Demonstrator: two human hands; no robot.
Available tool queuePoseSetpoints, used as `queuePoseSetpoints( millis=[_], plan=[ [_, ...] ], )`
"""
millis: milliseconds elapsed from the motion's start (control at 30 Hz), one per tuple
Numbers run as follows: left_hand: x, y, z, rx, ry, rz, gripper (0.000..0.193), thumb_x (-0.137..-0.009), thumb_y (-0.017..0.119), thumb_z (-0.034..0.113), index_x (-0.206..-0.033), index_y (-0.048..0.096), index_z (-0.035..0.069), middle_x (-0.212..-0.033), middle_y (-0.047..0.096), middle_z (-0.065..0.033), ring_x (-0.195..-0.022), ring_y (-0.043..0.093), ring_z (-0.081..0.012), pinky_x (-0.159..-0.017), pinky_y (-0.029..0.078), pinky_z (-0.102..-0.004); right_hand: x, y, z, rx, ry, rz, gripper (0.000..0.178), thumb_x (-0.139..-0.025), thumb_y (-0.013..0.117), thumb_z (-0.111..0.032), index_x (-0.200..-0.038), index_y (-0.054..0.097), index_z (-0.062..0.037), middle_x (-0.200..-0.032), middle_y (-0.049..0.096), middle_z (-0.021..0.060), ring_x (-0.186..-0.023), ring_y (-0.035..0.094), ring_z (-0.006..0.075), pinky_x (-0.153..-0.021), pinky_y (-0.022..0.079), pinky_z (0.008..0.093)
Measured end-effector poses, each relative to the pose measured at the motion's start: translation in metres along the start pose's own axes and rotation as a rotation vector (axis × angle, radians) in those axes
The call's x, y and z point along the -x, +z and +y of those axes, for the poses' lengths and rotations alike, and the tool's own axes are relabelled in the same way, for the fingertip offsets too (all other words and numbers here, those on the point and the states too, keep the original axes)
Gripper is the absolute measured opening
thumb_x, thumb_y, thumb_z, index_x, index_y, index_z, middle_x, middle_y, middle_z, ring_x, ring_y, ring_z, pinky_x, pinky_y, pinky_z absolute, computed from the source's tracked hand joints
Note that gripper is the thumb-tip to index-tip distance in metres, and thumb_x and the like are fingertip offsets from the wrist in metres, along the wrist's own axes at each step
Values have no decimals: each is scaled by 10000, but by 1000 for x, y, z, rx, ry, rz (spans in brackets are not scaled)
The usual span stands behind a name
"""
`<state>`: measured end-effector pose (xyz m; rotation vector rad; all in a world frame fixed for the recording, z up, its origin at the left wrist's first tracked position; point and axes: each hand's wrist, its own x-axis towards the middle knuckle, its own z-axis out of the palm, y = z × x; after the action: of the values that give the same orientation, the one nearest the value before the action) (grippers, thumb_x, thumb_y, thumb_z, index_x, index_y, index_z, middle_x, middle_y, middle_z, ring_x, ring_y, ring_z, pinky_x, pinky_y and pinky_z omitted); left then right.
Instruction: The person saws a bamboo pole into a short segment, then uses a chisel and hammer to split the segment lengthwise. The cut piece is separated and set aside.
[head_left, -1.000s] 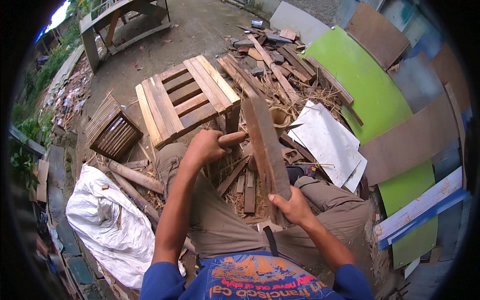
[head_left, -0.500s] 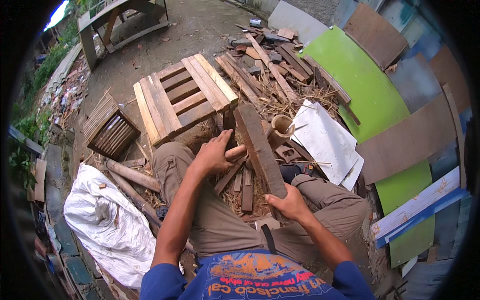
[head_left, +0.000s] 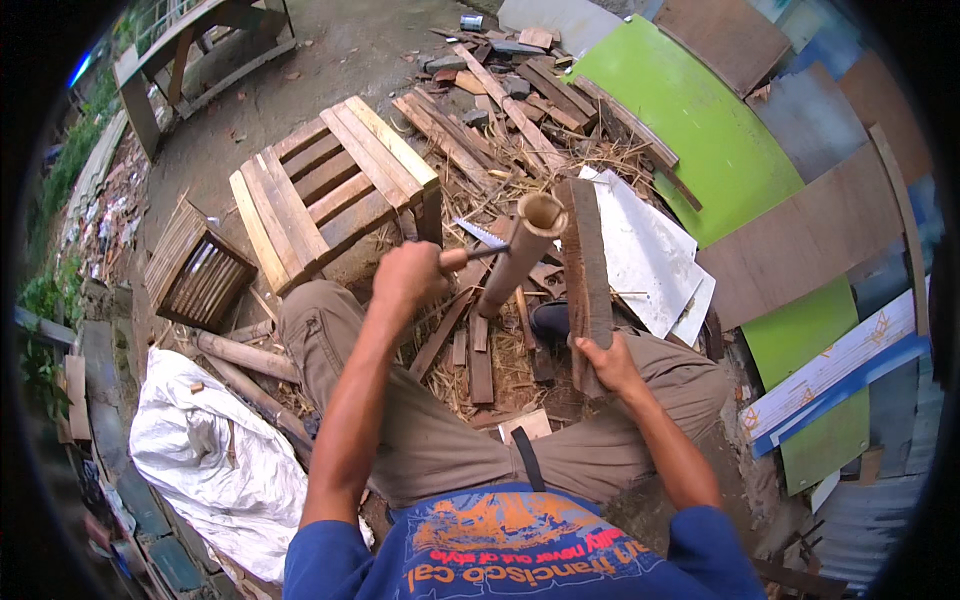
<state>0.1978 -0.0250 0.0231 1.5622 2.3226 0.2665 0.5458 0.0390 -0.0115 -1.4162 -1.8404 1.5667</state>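
Observation:
My left hand is closed round the wooden handle of a tool with a thin dark metal end pointing right. That end lies across the view of a thick bamboo tube, which stands upright with its hollow top open; whether they touch I cannot tell. My right hand grips the near end of a rough dark wooden plank. The plank is held nearly upright, just right of the tube. A toothed saw blade shows behind the tool.
A slatted wooden pallet-like frame and a small slatted crate are ahead left. Scrap wood is heaped ahead. White sheets and a green panel lie right. A white sack rests beside my left leg.
The plank has swung from a slant to nearly upright and shifted right, uncovering the bamboo tube. My left hand has risen slightly, and the tool's dark metal end now shows.

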Motion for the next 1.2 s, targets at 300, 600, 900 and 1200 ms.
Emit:
queuePoseSetpoints(
  millis=[300, 600, 900, 1200],
  plan=[
    [-9, 9, -16, -24, -82, 69, 221, -771, 717, 236, -931, 765, 92, -885, 732, -186, -840, 712, -377, -771, 568, -479, 4, -44, -114, -322, -512, 127, 424, -935, 637, -378, -1016, 685, 35, -905, 716, 109, -840, 689, 217, -809, 550, 346],
    [-14, 21, -15, 9, -68, 54, 227, -788, 718, 259, -879, 763, 56, -869, 727, -221, -833, 721, -385, -768, 578, -486, -16, -26, -25, 6, -30, 59, 599, -872, 693, -441, -1146, 653, 90, -1122, 685, 204, -1017, 644, 253, -942, 480, 371],
    [-14, 15, -19, 56, -124, 95, 233, -777, 736, 260, -934, 768, 91, -872, 730, -195, -821, 712, -384, -742, 559, -480, -21, -23, -88, -43, -664, 376, 356, -865, 697, -286, -1012, 635, 32, -898, 660, 49, -805, 620, 162, -719, 512, 324],
    [14, -45, -9, 11, -95, 136, 204, -754, 715, 235, -893, 769, 96, -829, 724, -192, -789, 713, -372, -741, 574, -471, 4, 18, -15, 19, -411, 261, 408, -799, 740, -273, -1045, 652, 41, -847, 696, 103, -776, 648, 183, -735, 520, 340]
  ],
)
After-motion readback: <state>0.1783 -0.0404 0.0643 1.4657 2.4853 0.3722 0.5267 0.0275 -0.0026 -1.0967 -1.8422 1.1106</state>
